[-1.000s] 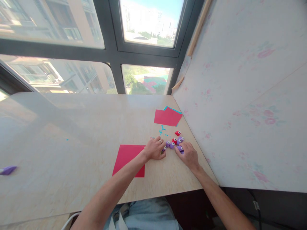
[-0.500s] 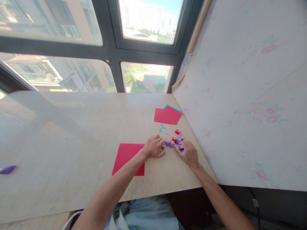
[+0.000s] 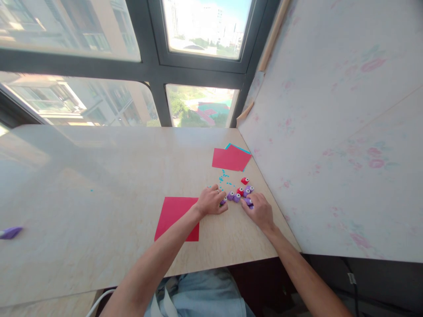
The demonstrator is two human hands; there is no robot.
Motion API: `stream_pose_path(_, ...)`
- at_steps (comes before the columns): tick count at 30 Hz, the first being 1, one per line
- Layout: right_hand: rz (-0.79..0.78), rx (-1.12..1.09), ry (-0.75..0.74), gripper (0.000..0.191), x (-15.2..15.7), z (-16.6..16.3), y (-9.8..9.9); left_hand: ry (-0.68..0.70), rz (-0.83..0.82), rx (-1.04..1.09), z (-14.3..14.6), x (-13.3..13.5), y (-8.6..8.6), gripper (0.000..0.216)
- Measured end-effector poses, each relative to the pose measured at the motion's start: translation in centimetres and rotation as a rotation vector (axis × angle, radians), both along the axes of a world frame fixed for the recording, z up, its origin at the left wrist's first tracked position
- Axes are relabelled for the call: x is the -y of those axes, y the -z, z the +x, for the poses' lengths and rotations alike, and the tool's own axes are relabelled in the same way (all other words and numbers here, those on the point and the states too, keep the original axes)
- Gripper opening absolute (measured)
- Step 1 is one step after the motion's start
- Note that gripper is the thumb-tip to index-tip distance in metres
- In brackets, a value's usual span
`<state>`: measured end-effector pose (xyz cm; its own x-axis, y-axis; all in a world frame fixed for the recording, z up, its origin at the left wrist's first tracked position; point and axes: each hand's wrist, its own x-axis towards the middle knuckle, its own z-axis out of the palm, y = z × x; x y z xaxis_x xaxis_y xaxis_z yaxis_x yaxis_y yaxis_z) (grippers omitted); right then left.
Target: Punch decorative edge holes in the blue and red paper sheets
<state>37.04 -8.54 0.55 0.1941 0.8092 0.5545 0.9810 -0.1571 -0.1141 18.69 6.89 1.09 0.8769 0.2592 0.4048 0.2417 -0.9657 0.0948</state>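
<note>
Small craft paper punches lie in a cluster on the table. My left hand (image 3: 213,201) is at the left end of the cluster, fingers curled over a purple punch (image 3: 224,201) that they partly cover; a bit of green shows beside it. At the right end, my right hand (image 3: 259,209) has its thumb and fingers around a purple punch (image 3: 247,201). Between the hands stand more purple punches (image 3: 236,198) and a red punch (image 3: 240,191). Another red punch (image 3: 245,181) sits apart, farther back. A red paper sheet (image 3: 178,213) lies partly under my left forearm.
Behind the punches are tiny blue paper bits (image 3: 223,177) and a stack of red and blue paper (image 3: 229,159). A purple-and-white object (image 3: 11,232) lies at the far left. The papered wall (image 3: 330,132) bounds the table on the right; windows stand behind.
My left fingers have shifted slightly over the punch, and less of the green part shows. My right hand stays almost where it was.
</note>
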Motion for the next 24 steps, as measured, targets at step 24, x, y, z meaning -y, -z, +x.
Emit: stream_pose_path(24,0.010,-0.032,-0.005,0.025,0.03,0.17,0.09,-0.059,-0.029,0.044,0.58,-0.44,-0.15,0.021)
